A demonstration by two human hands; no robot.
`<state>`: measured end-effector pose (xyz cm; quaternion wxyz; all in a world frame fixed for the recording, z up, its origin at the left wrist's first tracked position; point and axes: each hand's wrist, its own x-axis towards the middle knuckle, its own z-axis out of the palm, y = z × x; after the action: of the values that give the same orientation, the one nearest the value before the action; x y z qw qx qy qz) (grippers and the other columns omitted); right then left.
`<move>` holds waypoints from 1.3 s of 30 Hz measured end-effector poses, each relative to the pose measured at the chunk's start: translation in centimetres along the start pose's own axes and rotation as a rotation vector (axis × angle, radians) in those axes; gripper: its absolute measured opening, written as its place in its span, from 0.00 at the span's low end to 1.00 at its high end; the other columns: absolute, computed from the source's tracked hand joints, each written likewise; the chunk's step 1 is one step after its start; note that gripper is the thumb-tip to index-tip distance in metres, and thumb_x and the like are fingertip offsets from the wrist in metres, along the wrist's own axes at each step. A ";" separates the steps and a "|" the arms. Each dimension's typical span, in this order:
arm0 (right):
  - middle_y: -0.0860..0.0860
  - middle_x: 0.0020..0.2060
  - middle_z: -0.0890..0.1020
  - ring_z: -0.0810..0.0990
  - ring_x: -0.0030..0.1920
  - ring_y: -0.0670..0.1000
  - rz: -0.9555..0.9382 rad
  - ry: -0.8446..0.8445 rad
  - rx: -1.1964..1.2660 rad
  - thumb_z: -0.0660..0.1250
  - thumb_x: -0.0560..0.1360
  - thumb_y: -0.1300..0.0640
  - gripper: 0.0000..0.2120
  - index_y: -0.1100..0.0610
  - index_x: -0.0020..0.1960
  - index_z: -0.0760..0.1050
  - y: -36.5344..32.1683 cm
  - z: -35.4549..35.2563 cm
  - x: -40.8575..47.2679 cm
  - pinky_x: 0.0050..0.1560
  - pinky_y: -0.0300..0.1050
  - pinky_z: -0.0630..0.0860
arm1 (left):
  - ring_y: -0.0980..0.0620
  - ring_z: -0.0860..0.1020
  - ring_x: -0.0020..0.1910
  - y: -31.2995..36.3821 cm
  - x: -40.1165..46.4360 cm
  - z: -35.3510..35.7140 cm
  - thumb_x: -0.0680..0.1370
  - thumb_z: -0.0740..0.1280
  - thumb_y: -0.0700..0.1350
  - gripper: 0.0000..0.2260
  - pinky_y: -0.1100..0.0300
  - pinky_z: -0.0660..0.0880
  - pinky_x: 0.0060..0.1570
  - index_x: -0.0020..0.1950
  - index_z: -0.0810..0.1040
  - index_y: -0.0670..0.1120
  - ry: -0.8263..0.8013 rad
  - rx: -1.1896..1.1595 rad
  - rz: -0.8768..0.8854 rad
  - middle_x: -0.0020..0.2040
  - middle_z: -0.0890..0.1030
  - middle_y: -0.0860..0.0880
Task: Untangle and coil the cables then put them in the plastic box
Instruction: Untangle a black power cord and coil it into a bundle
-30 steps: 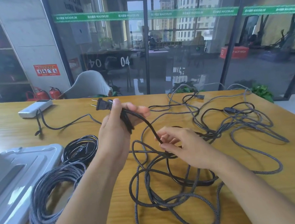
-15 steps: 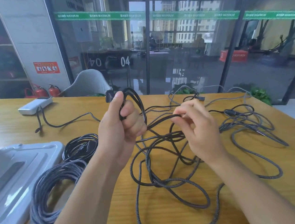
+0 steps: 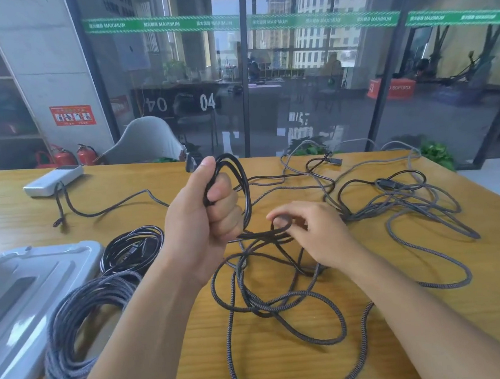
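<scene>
left hand (image 3: 203,220) fisting black cable (image 3: 244,189), right hand (image 3: 313,232) pinching it

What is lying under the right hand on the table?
Under the right hand lie crossing loops of the tangled braided cables on the wooden table. The hand pinches the black cable; strands beneath its palm are hidden.

Bright, even daylight comes through the glass wall (image 3: 308,72), which carries reflections. Shadows on the table (image 3: 288,367) are soft. Edges bend from the wide lens.
</scene>
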<state>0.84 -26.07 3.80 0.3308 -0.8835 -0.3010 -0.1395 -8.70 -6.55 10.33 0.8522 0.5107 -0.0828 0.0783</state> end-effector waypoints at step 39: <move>0.48 0.60 0.79 0.77 0.57 0.47 0.174 0.199 -0.347 0.68 0.76 0.62 0.24 0.46 0.70 0.75 -0.5 -4.1 -0.6 0.55 0.48 0.80 | 0.51 0.53 0.28 -1.8 0.5 -0.3 0.88 0.54 0.54 0.25 0.57 0.52 0.29 0.32 0.66 0.49 -0.027 0.216 -0.037 0.28 0.58 0.51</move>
<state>-0.14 -28.80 6.84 0.2125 -0.9317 -0.1610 -0.2466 -7.82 -7.08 8.74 0.7923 0.6020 -0.0757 0.0640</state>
